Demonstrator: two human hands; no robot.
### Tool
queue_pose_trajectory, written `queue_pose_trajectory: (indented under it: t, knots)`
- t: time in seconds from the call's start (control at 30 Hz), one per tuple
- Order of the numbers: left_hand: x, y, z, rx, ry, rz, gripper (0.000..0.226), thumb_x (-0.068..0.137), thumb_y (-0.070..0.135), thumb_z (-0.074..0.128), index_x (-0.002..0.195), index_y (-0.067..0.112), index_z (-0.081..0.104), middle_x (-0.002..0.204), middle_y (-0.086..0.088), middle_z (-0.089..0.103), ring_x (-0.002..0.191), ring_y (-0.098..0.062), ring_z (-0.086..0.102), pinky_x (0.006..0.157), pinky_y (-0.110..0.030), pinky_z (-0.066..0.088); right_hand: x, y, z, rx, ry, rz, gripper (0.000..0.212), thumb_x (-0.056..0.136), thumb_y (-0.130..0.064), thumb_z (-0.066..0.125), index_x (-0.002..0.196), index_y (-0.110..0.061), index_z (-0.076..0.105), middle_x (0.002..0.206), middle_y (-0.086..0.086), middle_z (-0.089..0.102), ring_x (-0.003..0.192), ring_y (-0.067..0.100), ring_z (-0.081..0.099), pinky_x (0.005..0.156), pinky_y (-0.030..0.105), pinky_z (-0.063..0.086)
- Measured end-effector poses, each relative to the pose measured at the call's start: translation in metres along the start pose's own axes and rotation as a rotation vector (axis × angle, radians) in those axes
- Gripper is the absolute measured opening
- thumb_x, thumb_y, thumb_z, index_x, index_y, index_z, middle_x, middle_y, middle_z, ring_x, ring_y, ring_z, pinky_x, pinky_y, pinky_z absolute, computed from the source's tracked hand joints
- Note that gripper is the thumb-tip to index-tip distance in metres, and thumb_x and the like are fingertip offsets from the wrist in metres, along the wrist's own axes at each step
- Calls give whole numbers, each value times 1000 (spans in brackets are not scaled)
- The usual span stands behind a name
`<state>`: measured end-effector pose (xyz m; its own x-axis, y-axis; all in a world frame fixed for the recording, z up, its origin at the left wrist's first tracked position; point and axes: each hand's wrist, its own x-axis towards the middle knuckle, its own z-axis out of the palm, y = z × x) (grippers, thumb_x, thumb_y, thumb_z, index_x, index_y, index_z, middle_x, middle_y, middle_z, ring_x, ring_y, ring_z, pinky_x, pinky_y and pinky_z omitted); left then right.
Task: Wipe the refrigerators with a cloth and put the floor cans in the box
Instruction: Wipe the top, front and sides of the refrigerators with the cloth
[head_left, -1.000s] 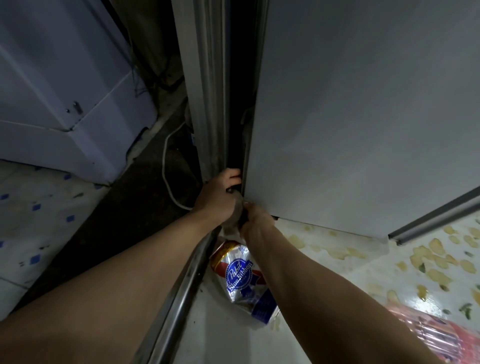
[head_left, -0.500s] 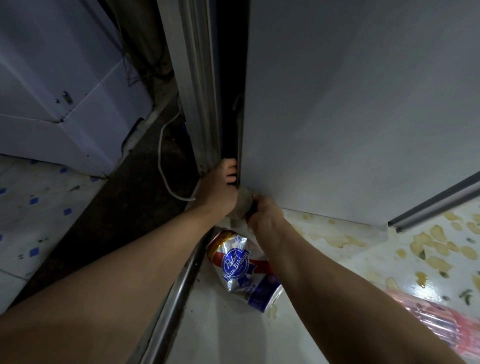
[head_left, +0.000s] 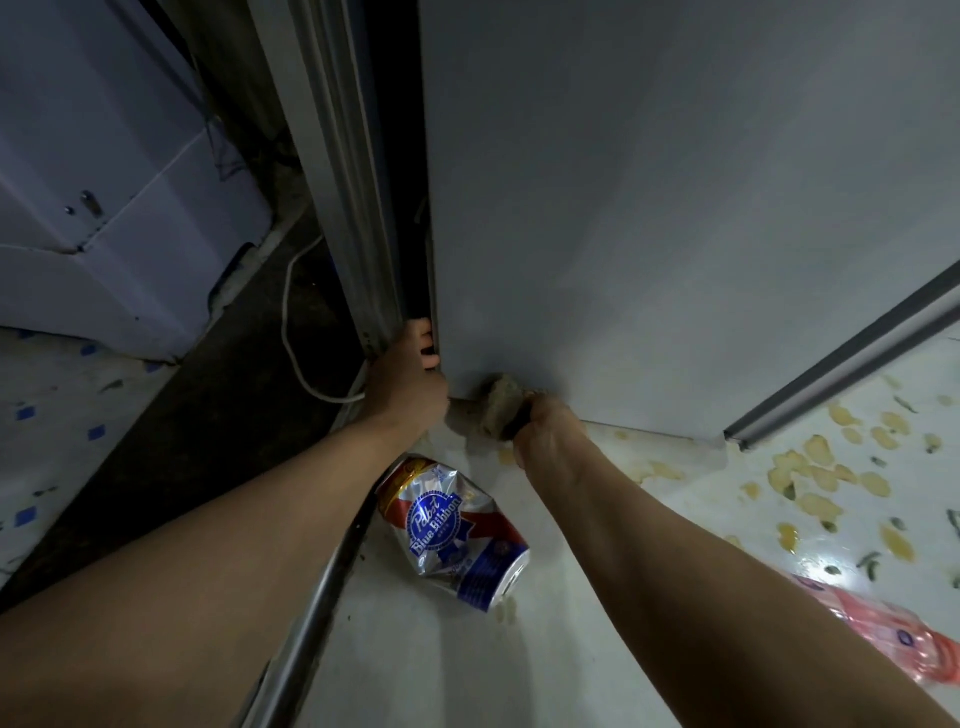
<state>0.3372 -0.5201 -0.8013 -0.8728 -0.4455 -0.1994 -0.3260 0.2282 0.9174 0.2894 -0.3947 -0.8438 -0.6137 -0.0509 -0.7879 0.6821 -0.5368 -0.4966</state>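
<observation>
A tall grey refrigerator (head_left: 649, 197) fills the upper right. My left hand (head_left: 408, 382) grips its bottom left corner edge, fingers curled into the dark gap beside it. My right hand (head_left: 550, 434) holds a crumpled brownish cloth (head_left: 498, 402) pressed against the refrigerator's lower edge, just right of that corner. A dented blue, white and red can (head_left: 452, 530) lies on its side on the floor between my forearms. A second white refrigerator (head_left: 104, 197) stands at the left.
A white cable (head_left: 293, 332) runs over the dark floor strip left of the metal door frame (head_left: 332, 156). A metal floor rail (head_left: 311, 613) runs under my left arm. A pink plastic wrapper (head_left: 883, 634) lies on the patterned tile at lower right.
My right hand has slid the cloth to the right along the refrigerator's bottom edge, away from my left hand. The view has shifted slightly; the can has stayed put.
</observation>
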Motion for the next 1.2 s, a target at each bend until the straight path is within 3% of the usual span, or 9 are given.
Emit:
queue_pose_trajectory:
  t: [0.1,0.2,0.37,0.47,0.6,0.7,0.83,1.0,1.2]
  knots:
    - [0,0,1,15,-6,6,58,80,-15,43,131,12,43,133,-8,54,118,-21,55,98,-38,47,-3,-8,-15,-115,85,-36,8,91,-10,53,98,-8,56,101,8,57,74,16,57,78,29,51]
    - [-2,1,3,16,9,-3,59,80,-14,44,132,13,41,135,-7,52,119,-20,54,93,-31,46,-12,-6,-21,-63,284,-126,32,78,-7,73,106,-4,57,87,7,61,80,22,59,76,29,52]
    - [-6,4,5,8,22,-11,56,84,-10,49,133,15,40,135,-3,52,119,-16,52,86,-23,42,-23,13,-36,-315,188,-295,48,80,-3,70,118,-15,45,110,8,56,90,19,56,63,21,50]
    - [-8,5,4,-18,21,0,56,84,-11,47,134,13,40,136,-5,51,120,-18,52,89,-26,43,-31,13,-47,-567,126,-454,43,77,-5,72,112,-19,51,112,4,59,98,22,60,79,30,56]
    - [-7,5,3,-49,14,-2,58,82,-14,45,134,12,41,136,-8,51,121,-22,53,100,-37,45,-40,15,-61,-1365,9,-1175,35,71,-4,73,105,-11,66,116,6,57,90,17,58,71,8,45]
    - [-6,5,0,-48,5,-13,59,81,-14,44,133,13,43,134,-7,53,119,-21,54,100,-38,45,-35,11,-58,-1685,-194,-1624,20,77,-8,65,97,-7,71,106,11,63,88,26,63,63,27,57]
    - [-3,3,-2,-38,0,-5,58,79,-17,44,131,9,45,130,-10,56,117,-23,55,101,-40,45,-12,2,-47,-2065,-439,-1977,32,82,-19,57,111,-10,68,114,10,64,98,29,62,75,36,57]
    - [-2,1,-4,-13,-7,12,53,81,-13,46,129,11,47,128,-7,57,112,-16,55,93,-30,45,5,-11,-36,-2805,-432,-1865,57,67,-21,74,122,-30,61,145,3,34,126,28,40,102,41,39]
    - [-7,2,1,27,28,35,54,81,-11,46,130,12,44,130,-6,55,110,-13,54,91,-27,44,13,-24,-57,-2885,-306,-2095,64,77,-14,44,139,-28,43,149,1,31,128,24,40,105,39,36]
